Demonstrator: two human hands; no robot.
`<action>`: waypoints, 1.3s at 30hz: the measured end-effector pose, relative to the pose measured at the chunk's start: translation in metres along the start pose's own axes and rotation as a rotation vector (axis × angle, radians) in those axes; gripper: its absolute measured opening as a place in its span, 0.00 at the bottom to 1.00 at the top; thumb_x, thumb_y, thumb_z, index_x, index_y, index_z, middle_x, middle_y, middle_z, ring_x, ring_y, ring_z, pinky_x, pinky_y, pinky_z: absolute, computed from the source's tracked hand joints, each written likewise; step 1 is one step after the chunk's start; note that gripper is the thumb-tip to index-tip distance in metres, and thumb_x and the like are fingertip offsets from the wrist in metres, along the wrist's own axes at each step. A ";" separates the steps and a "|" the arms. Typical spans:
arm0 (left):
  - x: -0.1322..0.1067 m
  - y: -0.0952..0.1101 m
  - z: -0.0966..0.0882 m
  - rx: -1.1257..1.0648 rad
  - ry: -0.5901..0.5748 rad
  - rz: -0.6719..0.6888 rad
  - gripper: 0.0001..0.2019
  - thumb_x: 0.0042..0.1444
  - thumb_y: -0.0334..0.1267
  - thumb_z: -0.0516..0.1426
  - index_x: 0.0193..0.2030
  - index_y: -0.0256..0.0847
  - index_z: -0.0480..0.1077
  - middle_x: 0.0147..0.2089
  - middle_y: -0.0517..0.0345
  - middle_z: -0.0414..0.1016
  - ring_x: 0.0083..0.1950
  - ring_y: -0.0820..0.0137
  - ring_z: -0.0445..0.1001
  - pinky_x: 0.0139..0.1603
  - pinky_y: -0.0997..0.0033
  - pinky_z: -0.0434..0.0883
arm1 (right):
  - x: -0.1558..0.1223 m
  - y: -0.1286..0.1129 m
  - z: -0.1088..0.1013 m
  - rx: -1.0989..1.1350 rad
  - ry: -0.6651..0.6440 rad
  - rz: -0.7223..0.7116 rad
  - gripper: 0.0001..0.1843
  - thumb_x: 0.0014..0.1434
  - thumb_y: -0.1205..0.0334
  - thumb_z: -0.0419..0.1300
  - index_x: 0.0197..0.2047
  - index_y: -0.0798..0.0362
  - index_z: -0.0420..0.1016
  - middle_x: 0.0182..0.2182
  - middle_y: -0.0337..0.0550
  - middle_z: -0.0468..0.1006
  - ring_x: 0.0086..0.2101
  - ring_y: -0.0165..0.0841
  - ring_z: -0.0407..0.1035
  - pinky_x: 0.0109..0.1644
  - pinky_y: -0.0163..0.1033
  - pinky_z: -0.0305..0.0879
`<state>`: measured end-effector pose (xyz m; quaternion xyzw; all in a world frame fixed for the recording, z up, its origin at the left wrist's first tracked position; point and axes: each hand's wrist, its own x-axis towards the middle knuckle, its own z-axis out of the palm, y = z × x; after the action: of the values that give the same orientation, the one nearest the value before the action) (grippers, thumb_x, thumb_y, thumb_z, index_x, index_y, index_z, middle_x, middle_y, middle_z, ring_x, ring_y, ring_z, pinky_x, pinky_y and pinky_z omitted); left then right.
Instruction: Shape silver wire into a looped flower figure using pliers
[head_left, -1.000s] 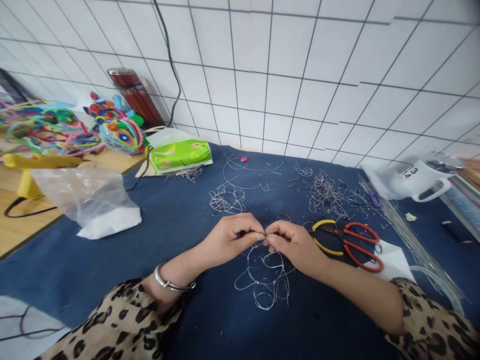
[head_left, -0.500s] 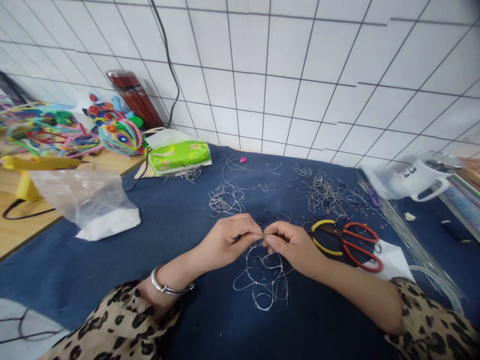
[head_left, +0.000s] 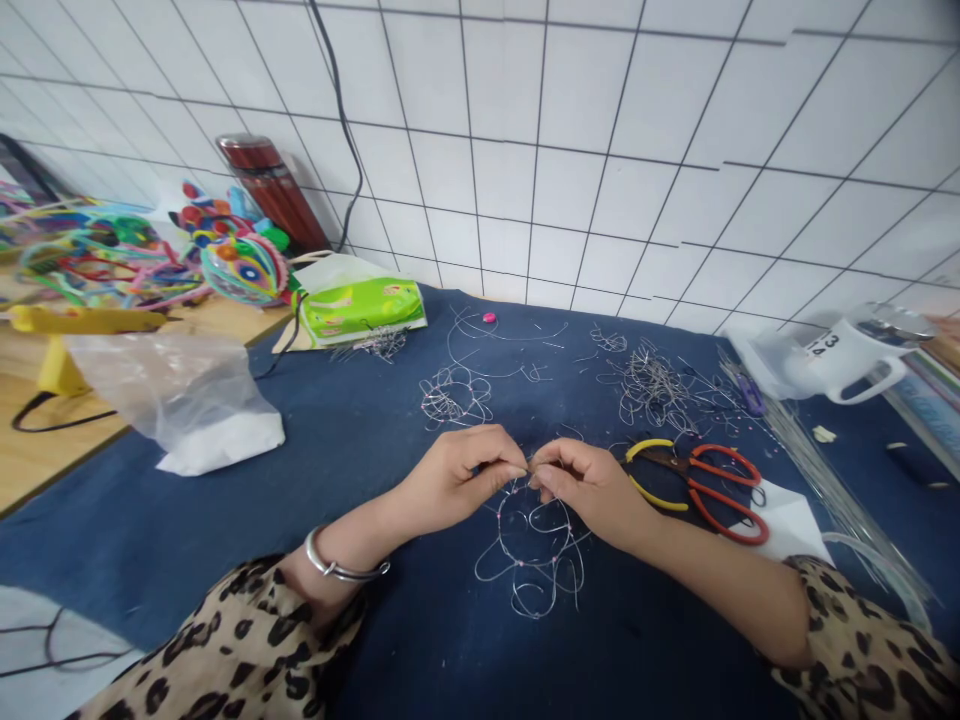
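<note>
Pinching the far edge of the beaded wire ring (head_left: 522, 563), the left hand (head_left: 471, 472) and right hand (head_left: 591, 490) press thumb to forefinger almost tip to tip, presumably to steady the thin wire. The beaded wire ring extends toward the person over the blue cloth (head_left: 420, 640); the red-handled tool (head_left: 724, 494) lies near the right hand, apparently for easy reach.
</note>
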<state>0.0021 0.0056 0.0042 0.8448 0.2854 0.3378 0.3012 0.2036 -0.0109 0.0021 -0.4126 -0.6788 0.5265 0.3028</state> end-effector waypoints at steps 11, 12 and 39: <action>-0.001 -0.001 0.002 0.009 0.069 -0.005 0.05 0.58 0.28 0.52 0.34 0.36 0.68 0.31 0.57 0.70 0.33 0.75 0.68 0.35 0.73 0.66 | 0.000 0.003 -0.002 -0.022 0.019 -0.002 0.07 0.60 0.62 0.52 0.39 0.53 0.68 0.30 0.38 0.73 0.29 0.27 0.68 0.37 0.36 0.65; -0.001 -0.001 0.001 0.016 0.077 0.014 0.05 0.58 0.28 0.52 0.35 0.36 0.68 0.31 0.57 0.70 0.33 0.75 0.68 0.35 0.73 0.66 | 0.000 0.003 -0.002 -0.031 0.025 -0.002 0.07 0.60 0.61 0.52 0.39 0.53 0.68 0.30 0.38 0.73 0.29 0.27 0.68 0.37 0.36 0.65; -0.005 0.008 -0.008 0.265 0.173 0.281 0.09 0.54 0.24 0.54 0.41 0.38 0.68 0.33 0.53 0.72 0.35 0.72 0.70 0.34 0.72 0.70 | -0.008 -0.014 -0.003 -0.302 0.148 -0.185 0.07 0.59 0.60 0.52 0.36 0.51 0.70 0.30 0.39 0.74 0.31 0.29 0.68 0.38 0.36 0.63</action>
<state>-0.0043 -0.0009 0.0125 0.8763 0.2317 0.4073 0.1118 0.2066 -0.0181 0.0163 -0.4268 -0.7610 0.3568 0.3338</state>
